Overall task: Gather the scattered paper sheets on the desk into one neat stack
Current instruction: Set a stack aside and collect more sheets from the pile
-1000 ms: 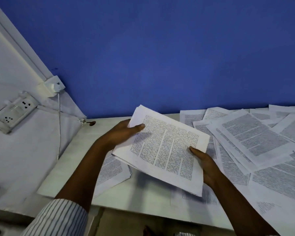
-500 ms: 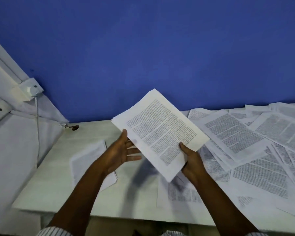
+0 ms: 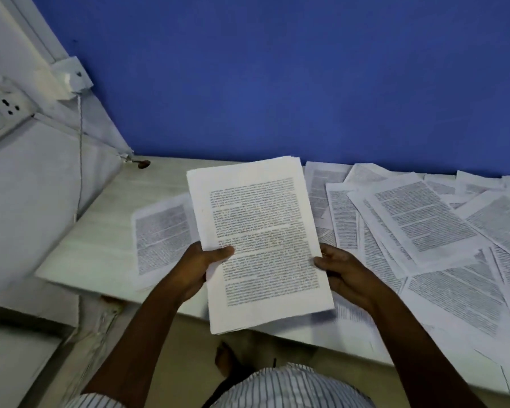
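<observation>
I hold a stack of printed sheets (image 3: pixel 256 231) upright above the pale desk (image 3: pixel 106 231), long side running away from me. My left hand (image 3: pixel 198 269) grips its left edge, thumb on the top page. My right hand (image 3: pixel 342 272) grips the right edge, thumb on the margin. One loose sheet (image 3: pixel 159 240) lies flat on the desk just left of the stack, partly hidden by it. Several overlapping printed sheets (image 3: pixel 424 225) cover the desk to the right, reaching the right edge of the view.
A blue wall (image 3: pixel 277 83) backs the desk. On the white wall at left sit a socket plate (image 3: pixel 3 110) and a small white box (image 3: pixel 71 78) with a thin cord hanging down. A foot (image 3: pixel 230 360) shows on the floor below the desk's front edge.
The stack has turned from a slant to nearly straight up and down. My left hand, which was off the paper half a second ago, now grips its left edge. The view has shifted.
</observation>
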`<state>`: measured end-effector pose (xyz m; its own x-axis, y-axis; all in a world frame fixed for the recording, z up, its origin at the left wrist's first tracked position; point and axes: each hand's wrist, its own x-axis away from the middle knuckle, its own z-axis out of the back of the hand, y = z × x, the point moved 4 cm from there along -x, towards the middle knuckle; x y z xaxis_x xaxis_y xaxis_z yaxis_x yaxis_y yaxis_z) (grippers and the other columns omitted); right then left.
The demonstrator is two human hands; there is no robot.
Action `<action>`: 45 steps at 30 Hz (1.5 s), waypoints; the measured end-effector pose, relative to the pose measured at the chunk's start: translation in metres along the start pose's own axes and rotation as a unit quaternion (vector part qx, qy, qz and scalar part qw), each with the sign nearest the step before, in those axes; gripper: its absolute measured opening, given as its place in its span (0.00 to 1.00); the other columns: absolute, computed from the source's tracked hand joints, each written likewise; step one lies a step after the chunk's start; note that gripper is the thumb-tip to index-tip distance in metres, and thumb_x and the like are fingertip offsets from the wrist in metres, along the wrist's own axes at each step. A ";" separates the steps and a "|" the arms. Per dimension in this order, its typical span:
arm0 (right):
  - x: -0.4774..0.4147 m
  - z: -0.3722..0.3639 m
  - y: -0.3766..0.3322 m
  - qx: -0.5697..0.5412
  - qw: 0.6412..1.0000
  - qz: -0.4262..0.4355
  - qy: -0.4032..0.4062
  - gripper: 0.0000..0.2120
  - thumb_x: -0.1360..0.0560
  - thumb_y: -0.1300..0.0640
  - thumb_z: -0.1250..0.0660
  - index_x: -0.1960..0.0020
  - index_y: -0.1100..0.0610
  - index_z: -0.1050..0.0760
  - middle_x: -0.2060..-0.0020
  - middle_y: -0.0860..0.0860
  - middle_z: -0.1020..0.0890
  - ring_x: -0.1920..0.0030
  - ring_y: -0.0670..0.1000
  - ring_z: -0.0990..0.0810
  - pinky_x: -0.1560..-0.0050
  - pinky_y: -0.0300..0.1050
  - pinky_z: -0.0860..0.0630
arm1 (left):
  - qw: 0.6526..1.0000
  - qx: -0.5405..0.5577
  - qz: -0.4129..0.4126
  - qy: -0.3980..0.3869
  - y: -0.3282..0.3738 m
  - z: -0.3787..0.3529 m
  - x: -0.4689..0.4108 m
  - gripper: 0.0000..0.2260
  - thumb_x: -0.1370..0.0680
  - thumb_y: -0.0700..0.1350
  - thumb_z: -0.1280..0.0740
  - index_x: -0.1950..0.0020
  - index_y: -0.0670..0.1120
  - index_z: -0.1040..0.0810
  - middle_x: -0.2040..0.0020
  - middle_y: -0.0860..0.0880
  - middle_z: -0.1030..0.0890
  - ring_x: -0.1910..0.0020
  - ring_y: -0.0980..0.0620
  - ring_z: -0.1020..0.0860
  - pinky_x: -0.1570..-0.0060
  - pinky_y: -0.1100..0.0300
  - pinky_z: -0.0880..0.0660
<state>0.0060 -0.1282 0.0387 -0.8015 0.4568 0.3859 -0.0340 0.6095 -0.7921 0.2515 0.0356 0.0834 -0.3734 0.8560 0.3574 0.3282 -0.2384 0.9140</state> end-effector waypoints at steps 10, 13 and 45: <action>-0.024 -0.048 0.016 0.061 0.995 -0.020 0.074 0.14 0.25 0.63 0.28 0.40 0.58 0.20 0.45 0.57 0.15 0.46 0.60 0.16 0.42 0.55 0.20 | 0.987 0.097 0.069 0.108 -0.025 -0.004 0.025 0.18 0.22 0.54 0.35 0.37 0.46 0.21 0.39 0.43 0.17 0.41 0.46 0.18 0.45 0.54 0.21; -0.033 -0.055 0.022 0.071 0.993 -0.022 0.089 0.14 0.25 0.63 0.29 0.40 0.58 0.19 0.46 0.56 0.14 0.47 0.59 0.15 0.44 0.54 0.19 | 0.981 0.161 0.083 0.067 -0.027 0.008 0.034 0.18 0.18 0.55 0.39 0.33 0.48 0.22 0.39 0.44 0.17 0.40 0.43 0.19 0.39 0.48 0.24; -0.268 -0.256 0.078 0.509 0.857 -0.006 0.082 0.15 0.20 0.58 0.39 0.35 0.59 0.26 0.39 0.55 0.20 0.40 0.57 0.21 0.43 0.47 0.25 | 0.948 -0.143 0.085 0.271 -0.042 0.290 -0.019 0.16 0.20 0.44 0.34 0.32 0.45 0.25 0.39 0.47 0.20 0.42 0.45 0.21 0.41 0.50 0.23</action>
<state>0.3709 -0.0371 -0.0055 -0.7051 0.5910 0.3918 -0.6121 -0.2282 -0.7572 0.4962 0.1623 -0.0172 -0.7527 0.4507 0.4799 0.2045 -0.5328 0.8212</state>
